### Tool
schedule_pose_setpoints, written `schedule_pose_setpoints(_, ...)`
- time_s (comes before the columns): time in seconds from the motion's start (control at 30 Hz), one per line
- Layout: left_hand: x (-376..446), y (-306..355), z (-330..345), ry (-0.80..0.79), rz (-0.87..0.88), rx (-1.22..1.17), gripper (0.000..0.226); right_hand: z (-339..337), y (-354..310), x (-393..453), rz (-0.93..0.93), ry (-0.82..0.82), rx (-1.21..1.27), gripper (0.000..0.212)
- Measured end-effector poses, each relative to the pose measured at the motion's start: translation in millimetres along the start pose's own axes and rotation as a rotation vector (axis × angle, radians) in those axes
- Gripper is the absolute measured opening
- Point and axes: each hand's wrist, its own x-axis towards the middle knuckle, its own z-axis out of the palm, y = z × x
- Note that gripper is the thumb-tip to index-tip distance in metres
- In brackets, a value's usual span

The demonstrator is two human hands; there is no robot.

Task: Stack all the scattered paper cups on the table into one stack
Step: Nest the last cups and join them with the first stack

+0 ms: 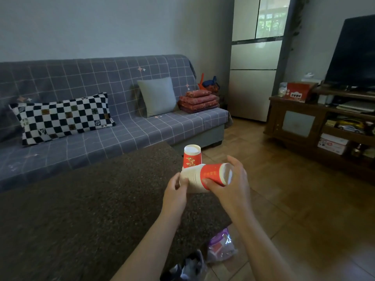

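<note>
While gripped sideways by both hands — nested cup stack [205, 177].

The stack of cups [199, 177], held on its side: the left hand [175, 192] covers its closed end, the fingers of the right hand [233, 185] cover part of its red outer cup, and the number of nested cups cannot be counted. The upright cup [191, 157] near the bench's far right corner: its base is hidden behind the stack, and its gold print is too small to read. The bench [81, 209]: cut off by the left and lower edges. Sofa [91, 110], left end cut off. Television [353, 53], cut by the right edge. Plastic bag [221, 247] on the floor: contents blurred.
</note>
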Motion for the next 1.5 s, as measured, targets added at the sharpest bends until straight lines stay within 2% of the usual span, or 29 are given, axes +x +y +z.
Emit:
schedule_pose_setpoints(0.13, -2, -2, 13, -0.116, -0.471, -0.404, 0.043, 10, -4, 13, -0.033, 0.023, -0.030, 0.090)
schedule_pose_setpoints(0.23, -8, -1, 19, -0.189, -0.590, -0.397, 0.046, 21, 3, 18, 0.002, 0.039, -0.095, 0.087)
schedule_pose_setpoints(0.47, -4, -15, 19, -0.275, -0.522, -0.396, 0.044, 34, 28, 16, 0.040, -0.021, -0.123, 0.078)
schedule_pose_setpoints(0.7, -7, -19, 21, -0.263, -0.478, -0.463, 0.032, 44, 51, 7, 0.243, -0.117, -0.084, 0.077)
schedule_pose_setpoints(1.03, -3, -21, 27, -0.223, -0.475, -0.532, 0.038, 51, 51, 11, 0.224, -0.119, 0.029, 0.071)
schedule_pose_setpoints(1.23, -9, -15, 28, -0.248, -0.483, -0.583, 0.026, 52, 53, 13, 0.254, -0.150, 0.074, 0.074)
schedule_pose_setpoints(1.5, -12, -13, 27, -0.231, -0.477, -0.588, 0.026, 52, 51, 12, 0.255, -0.170, 0.096, 0.077)
